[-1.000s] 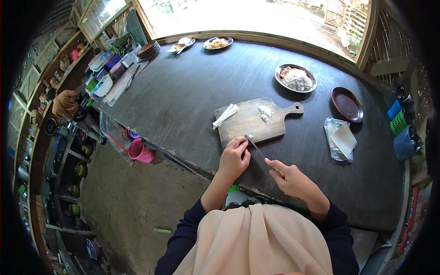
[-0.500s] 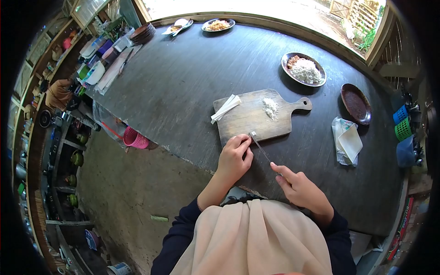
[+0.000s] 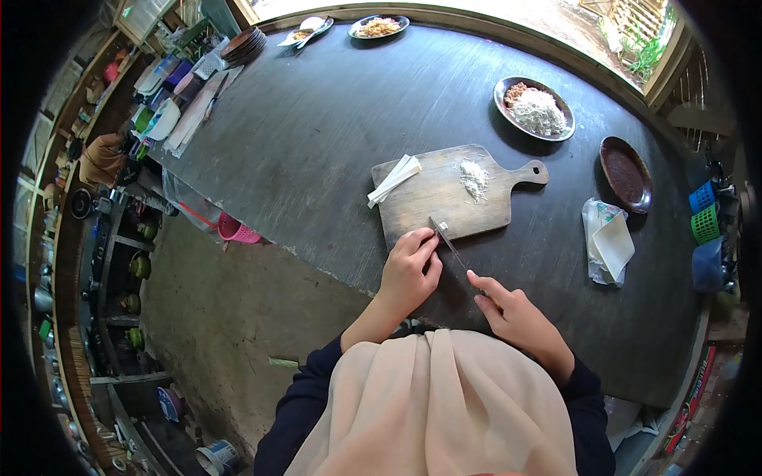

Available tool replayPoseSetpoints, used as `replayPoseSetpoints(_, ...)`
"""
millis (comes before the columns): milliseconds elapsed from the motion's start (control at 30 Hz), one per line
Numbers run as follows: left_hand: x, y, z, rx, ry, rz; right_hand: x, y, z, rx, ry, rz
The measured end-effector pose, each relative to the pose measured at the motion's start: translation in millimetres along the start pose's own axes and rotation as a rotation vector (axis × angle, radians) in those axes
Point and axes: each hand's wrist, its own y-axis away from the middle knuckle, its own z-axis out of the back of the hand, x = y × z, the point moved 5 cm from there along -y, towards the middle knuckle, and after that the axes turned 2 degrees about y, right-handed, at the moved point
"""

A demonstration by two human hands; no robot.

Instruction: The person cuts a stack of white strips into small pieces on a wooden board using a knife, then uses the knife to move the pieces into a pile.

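Note:
On the dark table lies a wooden cutting board (image 3: 432, 208) with its handle to the right. My right hand (image 3: 516, 317) is wrapped round the handle of a knife (image 3: 452, 247), whose blade reaches the board's near edge. My left hand (image 3: 410, 270) is closed beside the blade, its fingertips on the board; what it grips is hidden under the fingers. A small white piece (image 3: 443, 227) sits against the blade. White strips (image 3: 394, 180) lie at the board's left end, and a small heap of fine white shreds (image 3: 474, 181) is near the handle side.
A plate of white shreds and brown pieces (image 3: 540, 111) stands beyond the board. To the right are a brown oval dish (image 3: 625, 174) and a white sheet on a wrapper (image 3: 609, 243). Two plates stand at the far edge; a person (image 3: 103, 161) is at the far left.
The knife's tip now reaches a little further past my left fingertips over the board. The whole view has shifted slightly. Both hands keep nearly the same pose.

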Motion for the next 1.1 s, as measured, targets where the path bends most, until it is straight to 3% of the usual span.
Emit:
replayPoseSetpoints(800, -3, -5, 0, -0.023, 0.002, -0.02, 0, 2, 16, 0.086, 0.037, -0.031)
replayPoseSetpoints(967, -2, -3, -2, 0.002, 0.01, -0.004, -8, -7, 4, 0.026, 0.167, 0.085)
replayPoseSetpoints(1100, 0, -2, -2, -0.006, 0.007, -0.001, -4, -7, 5, 0.022, 0.151, 0.061)
